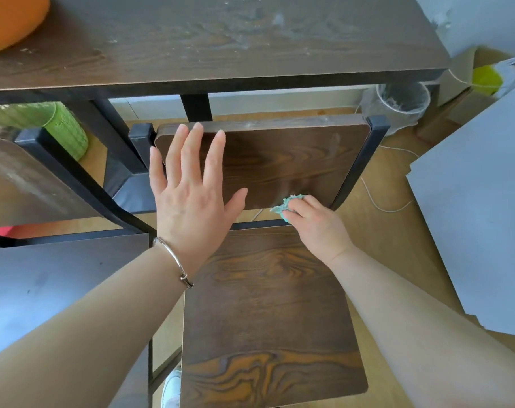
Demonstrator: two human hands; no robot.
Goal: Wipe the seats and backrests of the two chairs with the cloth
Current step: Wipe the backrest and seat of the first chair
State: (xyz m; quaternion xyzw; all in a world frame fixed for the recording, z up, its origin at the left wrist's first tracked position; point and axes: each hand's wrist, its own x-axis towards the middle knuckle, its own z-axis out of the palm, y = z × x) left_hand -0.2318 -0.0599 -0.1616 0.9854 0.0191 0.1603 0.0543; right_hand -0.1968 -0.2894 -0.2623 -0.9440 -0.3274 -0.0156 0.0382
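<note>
Bracing the backrest (280, 160) against the wiping push with the left hand (188, 198), fingers straight and spread by its left edge, apparently touching. Rubbing its lower right corner, just above the back edge of the seat (265, 304), with the cloth (285, 206) bunched in curled fingers of the right hand (318, 228).

text: none legible | labels: none | brands: none | numbers: none | signs: none

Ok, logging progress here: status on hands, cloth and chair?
Left hand open across backrest. Right hand grips cloth at its lower edge. Table close behind.
</note>
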